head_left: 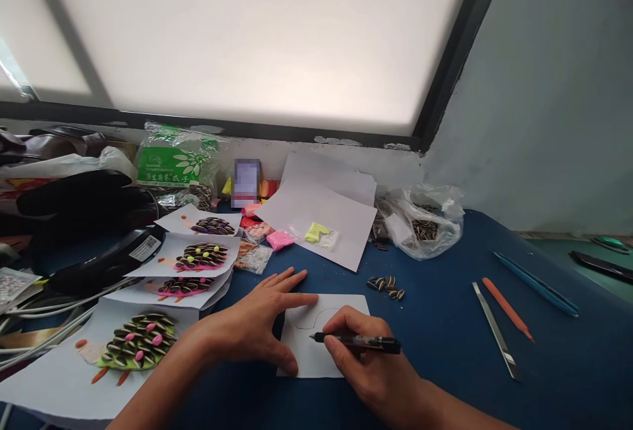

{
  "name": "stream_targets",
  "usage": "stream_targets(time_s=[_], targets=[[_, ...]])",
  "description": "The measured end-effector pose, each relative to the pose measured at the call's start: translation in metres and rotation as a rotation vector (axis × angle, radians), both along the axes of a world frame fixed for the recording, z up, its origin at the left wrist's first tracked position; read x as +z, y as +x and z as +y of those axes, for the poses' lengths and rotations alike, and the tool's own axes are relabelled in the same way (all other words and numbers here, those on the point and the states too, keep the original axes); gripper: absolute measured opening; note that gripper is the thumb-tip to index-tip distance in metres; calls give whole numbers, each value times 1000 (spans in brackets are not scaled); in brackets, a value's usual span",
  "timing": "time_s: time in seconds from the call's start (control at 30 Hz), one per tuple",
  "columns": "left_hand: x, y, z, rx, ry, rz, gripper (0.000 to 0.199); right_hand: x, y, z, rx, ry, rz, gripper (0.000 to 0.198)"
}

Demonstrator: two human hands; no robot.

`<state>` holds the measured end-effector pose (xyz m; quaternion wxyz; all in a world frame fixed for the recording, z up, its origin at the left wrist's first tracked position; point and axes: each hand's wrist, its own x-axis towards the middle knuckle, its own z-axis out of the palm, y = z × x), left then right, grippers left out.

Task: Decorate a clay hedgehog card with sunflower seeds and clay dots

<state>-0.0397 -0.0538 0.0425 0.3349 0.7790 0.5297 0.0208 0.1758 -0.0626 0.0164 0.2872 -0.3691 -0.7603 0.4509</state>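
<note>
A small sheet of white paper [316, 357] lies on the dark blue table, with a thin curved pen line drawn on its upper part. My left hand [270, 314] rests over the sheet's left edge, fingers spread, thumb on the lower left corner. In my right hand [373, 357] is a black pen [356, 342], pinched between thumb and fingers, its tip pointing left just below the line. Whether the tip touches the paper I cannot tell. Sunflower seeds [388, 286] lie loose just beyond the sheet.
Hedgehog pictures of clay and seeds [141, 341] lie at left beside cables. Behind are blank sheets [321, 196], a pink clay packet [280, 239], a phone [246, 183], a green seed bag [173, 159] and a clear seed bag [425, 225]. Tweezers [537, 283] and an orange stick [509, 309] lie right.
</note>
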Motion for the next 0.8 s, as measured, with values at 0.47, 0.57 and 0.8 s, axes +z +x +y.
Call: stream_targets(time_s=[0.47,0.57,0.8], targets=[[-2,-1,0,-33,25,17,98,-14,-8,2,-10,6,16,18],[-3,0,1,-31,25,31,99,-16,-8,3,0,3,24,19],[-4,0,1,-42,28,48,99,-15,-10,4,-5,23,26,16]])
